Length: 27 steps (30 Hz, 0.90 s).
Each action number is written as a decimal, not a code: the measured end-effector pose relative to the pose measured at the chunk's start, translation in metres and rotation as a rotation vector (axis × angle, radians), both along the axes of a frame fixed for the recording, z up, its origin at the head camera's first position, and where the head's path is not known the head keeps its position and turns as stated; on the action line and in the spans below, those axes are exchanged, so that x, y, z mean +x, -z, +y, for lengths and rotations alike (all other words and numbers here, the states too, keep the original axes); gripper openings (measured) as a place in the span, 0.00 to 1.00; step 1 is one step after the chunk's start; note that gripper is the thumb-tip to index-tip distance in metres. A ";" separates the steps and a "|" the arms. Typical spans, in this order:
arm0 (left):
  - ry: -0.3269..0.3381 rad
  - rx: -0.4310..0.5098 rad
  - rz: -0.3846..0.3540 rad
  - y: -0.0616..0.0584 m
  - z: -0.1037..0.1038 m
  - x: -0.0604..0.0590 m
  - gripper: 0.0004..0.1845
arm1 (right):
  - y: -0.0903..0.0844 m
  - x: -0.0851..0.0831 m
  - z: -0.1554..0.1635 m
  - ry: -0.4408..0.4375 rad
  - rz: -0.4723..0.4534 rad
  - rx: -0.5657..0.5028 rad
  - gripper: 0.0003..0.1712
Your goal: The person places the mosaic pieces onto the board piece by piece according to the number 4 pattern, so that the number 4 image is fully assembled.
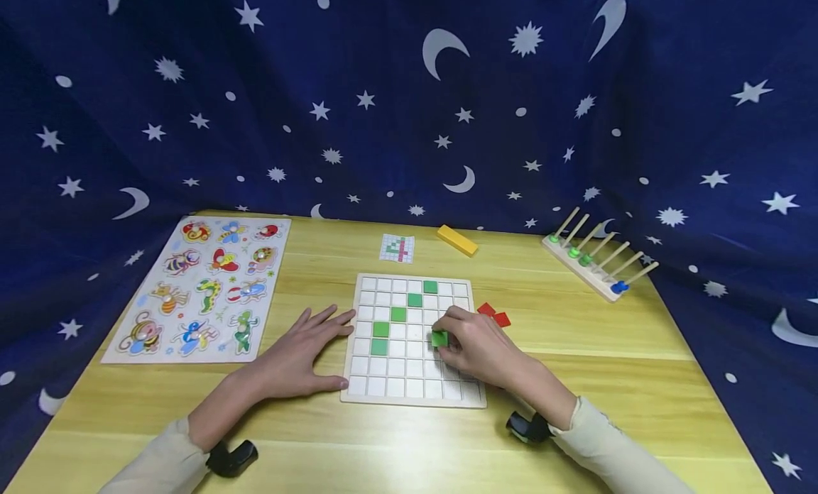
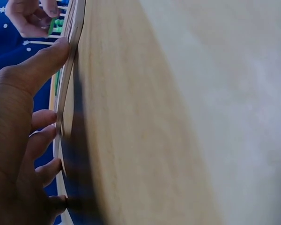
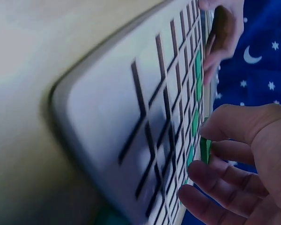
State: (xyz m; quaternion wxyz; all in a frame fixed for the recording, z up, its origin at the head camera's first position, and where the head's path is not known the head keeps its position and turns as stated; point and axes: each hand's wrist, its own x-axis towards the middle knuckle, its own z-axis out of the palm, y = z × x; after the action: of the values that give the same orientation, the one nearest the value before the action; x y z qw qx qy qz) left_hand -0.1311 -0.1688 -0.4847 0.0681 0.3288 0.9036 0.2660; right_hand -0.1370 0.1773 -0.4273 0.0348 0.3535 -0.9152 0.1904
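Observation:
A square wooden grid board with white cells lies in front of me. Several green square tiles sit in its cells along a slanting line. My right hand pinches another green tile between thumb and fingers over the right part of the board; the right wrist view shows this tile tilted between the fingertips. With fingers spread, my left hand rests at the board's left edge, thumb and fingertips touching the rim. Two red tiles lie right of the board, beside my right hand.
Behind the board are a small pattern card and a yellow block. An insect puzzle board lies at the left. At the back right stands a wooden peg rack with green and blue beads. A starry blue curtain hangs behind the table.

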 end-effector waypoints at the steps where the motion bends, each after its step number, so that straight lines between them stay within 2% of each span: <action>1: -0.001 0.000 -0.001 0.000 0.000 0.000 0.45 | 0.001 0.000 -0.004 -0.006 -0.006 0.000 0.14; 10: -0.002 0.000 0.004 0.000 0.001 0.001 0.46 | 0.006 -0.001 -0.036 -0.051 -0.040 0.036 0.11; 22: -0.004 0.001 0.005 -0.001 0.001 0.000 0.45 | 0.007 -0.006 -0.059 -0.105 -0.084 0.124 0.12; 27: -0.007 -0.005 0.008 0.000 0.000 0.000 0.45 | 0.004 -0.008 -0.066 -0.094 -0.087 0.177 0.06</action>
State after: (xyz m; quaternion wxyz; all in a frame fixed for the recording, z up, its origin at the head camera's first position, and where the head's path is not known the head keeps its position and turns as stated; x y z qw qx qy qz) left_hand -0.1311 -0.1686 -0.4849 0.0642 0.3264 0.9057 0.2629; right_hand -0.1447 0.1108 -0.4317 -0.0456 0.3892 -0.9114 0.1253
